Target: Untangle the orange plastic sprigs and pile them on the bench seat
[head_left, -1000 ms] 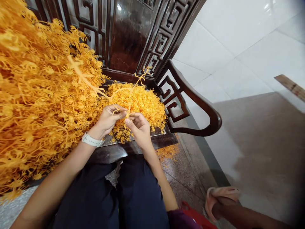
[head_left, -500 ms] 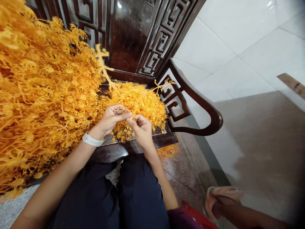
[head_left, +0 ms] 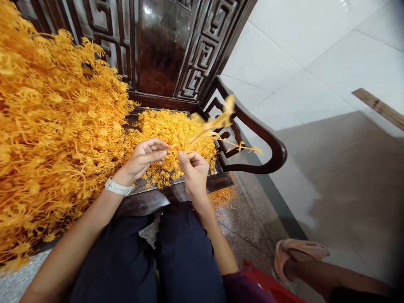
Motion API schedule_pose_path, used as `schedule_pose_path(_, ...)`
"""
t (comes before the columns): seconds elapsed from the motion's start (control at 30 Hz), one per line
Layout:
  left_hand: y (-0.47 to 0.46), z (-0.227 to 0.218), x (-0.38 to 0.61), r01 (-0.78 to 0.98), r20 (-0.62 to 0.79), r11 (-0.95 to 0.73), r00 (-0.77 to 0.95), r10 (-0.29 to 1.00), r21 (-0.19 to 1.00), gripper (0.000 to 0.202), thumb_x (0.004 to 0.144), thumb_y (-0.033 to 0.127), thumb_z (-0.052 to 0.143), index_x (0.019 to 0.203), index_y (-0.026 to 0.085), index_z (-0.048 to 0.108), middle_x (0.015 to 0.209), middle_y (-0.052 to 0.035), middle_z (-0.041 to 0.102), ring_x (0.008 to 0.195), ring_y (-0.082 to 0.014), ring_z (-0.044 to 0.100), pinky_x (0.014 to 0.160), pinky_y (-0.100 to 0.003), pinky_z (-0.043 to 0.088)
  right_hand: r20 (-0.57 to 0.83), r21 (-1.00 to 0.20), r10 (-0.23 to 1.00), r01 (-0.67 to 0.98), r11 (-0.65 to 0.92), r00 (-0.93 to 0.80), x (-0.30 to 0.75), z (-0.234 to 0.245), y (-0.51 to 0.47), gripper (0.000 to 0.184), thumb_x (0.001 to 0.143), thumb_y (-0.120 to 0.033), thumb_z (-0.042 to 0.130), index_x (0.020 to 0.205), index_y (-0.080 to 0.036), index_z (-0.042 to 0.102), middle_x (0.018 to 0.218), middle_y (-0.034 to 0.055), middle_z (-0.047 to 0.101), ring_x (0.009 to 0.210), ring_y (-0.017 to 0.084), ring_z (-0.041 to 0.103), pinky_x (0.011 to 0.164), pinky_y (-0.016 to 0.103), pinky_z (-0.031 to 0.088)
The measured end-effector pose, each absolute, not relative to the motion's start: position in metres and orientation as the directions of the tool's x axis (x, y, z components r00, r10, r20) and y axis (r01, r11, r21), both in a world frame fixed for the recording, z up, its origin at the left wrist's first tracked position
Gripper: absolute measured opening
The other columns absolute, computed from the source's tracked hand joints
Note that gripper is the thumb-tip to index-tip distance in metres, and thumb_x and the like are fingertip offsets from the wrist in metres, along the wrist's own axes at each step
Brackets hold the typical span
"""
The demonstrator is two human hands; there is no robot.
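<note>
My right hand [head_left: 196,170] pinches the end of a yellow plastic flower stem [head_left: 203,132] between thumb and fingers. Its branches fan out to the upper right, partly smeared by motion. A short gap to the left, my left hand [head_left: 148,158] has loosely bent fingers, with no stem visible in them; a white watch band [head_left: 119,186] circles that wrist. Beneath both hands lies a small heap of yellow plastic flower pieces [head_left: 164,126] on the dark wooden seat [head_left: 164,198].
A much larger pile of yellow plastic stems [head_left: 63,134] rises at my left. The chair's curved armrest [head_left: 279,153] borders the seat on the right. Yellow bits [head_left: 222,197] lie on the floor below. Another person's foot in a pink shoe [head_left: 303,252] is at lower right.
My hands were together at the stem and are now apart. The branches swung from upper left to upper right, held by the right hand. My view shifted slightly.
</note>
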State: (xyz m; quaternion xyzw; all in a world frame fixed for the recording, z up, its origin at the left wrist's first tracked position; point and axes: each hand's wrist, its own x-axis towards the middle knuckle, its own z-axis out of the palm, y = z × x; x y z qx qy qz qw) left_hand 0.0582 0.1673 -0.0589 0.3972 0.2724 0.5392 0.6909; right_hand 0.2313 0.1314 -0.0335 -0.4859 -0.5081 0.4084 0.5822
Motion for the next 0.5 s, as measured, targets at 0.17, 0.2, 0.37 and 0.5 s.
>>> schedule_pose_path(0.17,0.169,-0.064,0.054,-0.510,0.072,0.087,0.284,0.956,0.856,0.033,0.073,0.032,0.094,0.099,0.017,0.080,0.087,-0.0071,0.077,0.069,-0.0128,0.067,0.062,-0.022,0.054,0.386,-0.922,0.832,0.136,0.362,0.399,0.294,0.004,0.107,0.037,0.086,-0.050,0.082,0.075,-0.022,0.061,0.063,-0.0038,0.054,0.055,0.010,0.048,0.054,0.028,0.041)
schedule_pose_path(0.2,0.169,-0.064,0.053,-0.508,0.078,0.074,0.272,0.959,0.858,0.032,0.074,0.033,0.094,0.099,0.017,0.080,0.086,-0.0068,0.077,0.068,-0.0126,0.067,0.062,-0.022,0.054,0.430,-0.901,0.770,0.179,0.394,0.470,0.315,0.014,0.100,0.036,0.085,-0.051,0.082,0.077,-0.022,0.062,0.063,-0.0037,0.055,0.053,0.010,0.049,0.053,0.028,0.042)
schedule_pose_path(0.37,0.167,-0.057,0.052,-0.451,0.137,-0.034,0.198,0.971,0.892,0.027,0.077,0.035,0.090,0.095,0.018,0.079,0.078,-0.0040,0.072,0.064,-0.0118,0.063,0.061,-0.022,0.050,0.565,-0.822,0.354,0.467,0.326,0.746,0.452,0.014,0.063,0.042,0.085,-0.061,0.073,0.079,-0.022,0.056,0.065,-0.0053,0.051,0.049,0.009,0.044,0.055,0.028,0.046)
schedule_pose_path(0.5,0.142,-0.047,0.050,-0.248,0.054,-0.021,0.126,0.991,0.968,0.025,0.082,0.040,0.086,0.089,0.019,0.075,0.075,-0.0019,0.069,0.063,-0.0122,0.060,0.059,-0.023,0.048,0.332,-0.776,0.510,0.537,-0.331,0.794,0.539,-0.070,0.046,0.048,0.095,-0.066,0.051,0.087,-0.019,0.058,0.071,0.0006,0.056,0.060,0.014,0.051,0.062,0.030,0.047)
